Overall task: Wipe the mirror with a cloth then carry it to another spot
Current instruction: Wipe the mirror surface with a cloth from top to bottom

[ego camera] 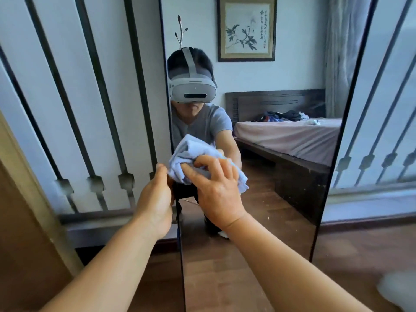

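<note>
A tall mirror [258, 176] in a thin dark frame stands upright on the wooden floor [360, 255], leaning against or set close to a pale railing [78, 109] with dark bars; which of the two cannot be told. Its glass shows a bed [288, 136] and a framed picture [246, 29] in the room behind the person. The mirror's left edge runs down the middle of the view, and its right edge slants down toward the floor, where bare boards lie open on the right, likely the easier way to carry it off.

The right hand [216, 190] presses a bunched pale blue cloth [191, 158] against the glass near the left edge, fingers curled into the fabric to grip it. The wad is probably kept thick so the push spreads evenly.

The left hand [157, 199] wraps around the left edge of the frame, thumb up, apparently to steady the mirror against the wiping push. Wiping seems under way; carrying has not begun.
</note>
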A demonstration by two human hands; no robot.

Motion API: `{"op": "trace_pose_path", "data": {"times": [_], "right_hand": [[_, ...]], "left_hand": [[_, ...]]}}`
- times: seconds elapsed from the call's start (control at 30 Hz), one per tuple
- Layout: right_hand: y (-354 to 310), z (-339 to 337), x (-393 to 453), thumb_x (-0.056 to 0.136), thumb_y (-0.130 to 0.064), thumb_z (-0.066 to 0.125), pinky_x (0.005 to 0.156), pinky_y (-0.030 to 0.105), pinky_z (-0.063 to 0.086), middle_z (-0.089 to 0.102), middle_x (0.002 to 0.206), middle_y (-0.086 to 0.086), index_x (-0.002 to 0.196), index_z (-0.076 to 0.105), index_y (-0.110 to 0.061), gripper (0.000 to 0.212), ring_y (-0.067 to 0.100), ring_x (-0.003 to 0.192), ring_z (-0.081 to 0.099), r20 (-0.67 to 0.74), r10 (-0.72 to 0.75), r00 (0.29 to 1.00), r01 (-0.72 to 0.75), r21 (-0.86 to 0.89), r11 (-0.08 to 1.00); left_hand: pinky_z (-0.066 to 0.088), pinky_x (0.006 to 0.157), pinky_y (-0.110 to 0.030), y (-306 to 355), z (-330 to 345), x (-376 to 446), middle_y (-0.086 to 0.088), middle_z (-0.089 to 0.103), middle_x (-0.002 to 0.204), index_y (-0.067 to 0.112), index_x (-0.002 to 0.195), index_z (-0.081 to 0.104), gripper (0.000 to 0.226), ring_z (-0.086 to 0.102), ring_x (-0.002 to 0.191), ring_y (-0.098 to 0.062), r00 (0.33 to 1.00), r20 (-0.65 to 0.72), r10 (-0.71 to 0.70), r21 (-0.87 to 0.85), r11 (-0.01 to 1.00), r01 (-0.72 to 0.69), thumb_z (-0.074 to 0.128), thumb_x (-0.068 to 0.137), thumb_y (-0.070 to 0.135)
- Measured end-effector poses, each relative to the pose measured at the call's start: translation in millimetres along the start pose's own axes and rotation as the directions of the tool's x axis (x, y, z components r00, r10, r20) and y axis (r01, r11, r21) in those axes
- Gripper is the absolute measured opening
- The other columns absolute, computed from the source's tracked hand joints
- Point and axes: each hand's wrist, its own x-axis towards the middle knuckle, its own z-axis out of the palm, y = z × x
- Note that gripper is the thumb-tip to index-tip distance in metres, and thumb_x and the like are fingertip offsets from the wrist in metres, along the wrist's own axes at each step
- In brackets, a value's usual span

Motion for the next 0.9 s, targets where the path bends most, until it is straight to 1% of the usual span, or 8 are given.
{"op": "trace_pose_path", "data": {"times": [0.13,0.2,0.3,0.4,0.47,0.57,0.7,0.9], "right_hand": [[4,-1,-45,0.084,-0.018,0.057,0.08,0.032,0.036,0.043,0.111,-0.01,0.11,0.063,-0.038,0.033,0.017,0.092,0.045,0.091,-0.058,0.994,0.06,-0.019,0.998],[8,-3,-50,0.084,-0.019,0.055,0.082,0.031,0.037,0.042,0.112,-0.009,0.114,0.058,-0.039,0.036,0.017,0.093,0.045,0.104,-0.033,0.994,0.037,-0.038,0.999],[22,-11,-47,0.083,-0.024,0.052,0.085,0.028,0.033,0.039,0.113,-0.011,0.114,0.051,-0.04,0.035,0.015,0.094,0.042,0.046,0.154,0.987,-0.15,-0.078,0.986],[45,-24,-48,0.085,-0.02,0.053,0.087,0.029,0.033,0.038,0.114,-0.008,0.117,0.048,-0.035,0.035,0.017,0.096,0.039,-0.053,0.288,0.956,-0.291,-0.054,0.955],[65,-34,-52,0.086,-0.018,0.049,0.088,0.033,0.036,0.036,0.113,-0.006,0.119,0.05,-0.031,0.035,0.018,0.096,0.038,-0.116,0.365,0.924,-0.371,-0.029,0.928],[96,-46,-57,0.086,-0.015,0.041,0.092,0.028,0.034,0.036,0.113,-0.001,0.124,0.05,-0.024,0.04,0.019,0.099,0.036,-0.2,0.499,0.843,-0.506,0.018,0.862],[130,-68,-69,0.083,-0.005,0.041,0.102,0.008,0.019,0.04,0.121,0.02,0.129,0.05,-0.008,0.048,0.018,0.111,0.034,-0.262,0.684,0.681,-0.686,0.1,0.721],[135,-74,-83,0.077,-0.01,0.034,0.103,0.034,0.034,0.04,0.12,0.019,0.131,0.045,-0.011,0.055,0.029,0.112,0.04,-0.313,0.749,0.584,-0.756,0.126,0.643]], "left_hand": [[0.049,0.066,-0.028,-13,2,-6,0.001,0.072,0.068,0.015,0.078,0.065,0.037,0.067,0.068,-0.011,1.0,-0.001,0.007,-0.007,1.0,-0.007,0.04,0.096,0.035],[0.049,0.074,-0.028,-21,1,-6,0.003,0.075,0.076,0.018,0.086,0.068,0.034,0.068,0.081,-0.012,1.0,-0.011,0.027,-0.029,0.999,-0.027,0.039,0.097,0.034],[0.038,0.103,-0.03,-31,3,-6,0.003,0.067,0.12,0.021,0.115,0.064,0.036,0.057,0.117,-0.011,0.999,0.007,0.047,-0.008,0.999,-0.047,0.035,0.099,0.034],[0.02,0.117,-0.033,-37,6,-5,0.005,0.054,0.137,0.018,0.115,0.061,0.035,0.045,0.13,-0.009,0.998,0.006,0.056,0.015,0.998,-0.056,0.034,0.099,0.031],[0.02,0.115,-0.03,-40,7,-2,0.011,0.064,0.119,0.017,0.106,0.065,0.031,0.049,0.126,-0.008,0.997,-0.007,0.081,0.017,0.997,-0.081,0.037,0.097,0.029],[0.03,0.088,-0.022,-46,8,2,0.008,0.051,0.071,0.026,0.076,0.059,0.028,0.046,0.078,-0.003,0.99,-0.038,0.138,0.058,0.989,-0.136,0.039,0.095,0.029],[0.022,0.067,-0.024,-52,2,11,0.006,0.035,0.073,0.027,0.071,0.057,0.035,0.027,0.063,-0.008,0.983,0.048,0.175,0.041,0.983,-0.177,0.032,0.095,0.035],[0.02,0.062,-0.026,-56,-1,4,0.005,0.035,0.073,0.023,0.076,0.056,0.033,0.028,0.063,-0.009,0.982,0.043,0.184,0.021,0.983,-0.185,0.032,0.099,0.024]]}}
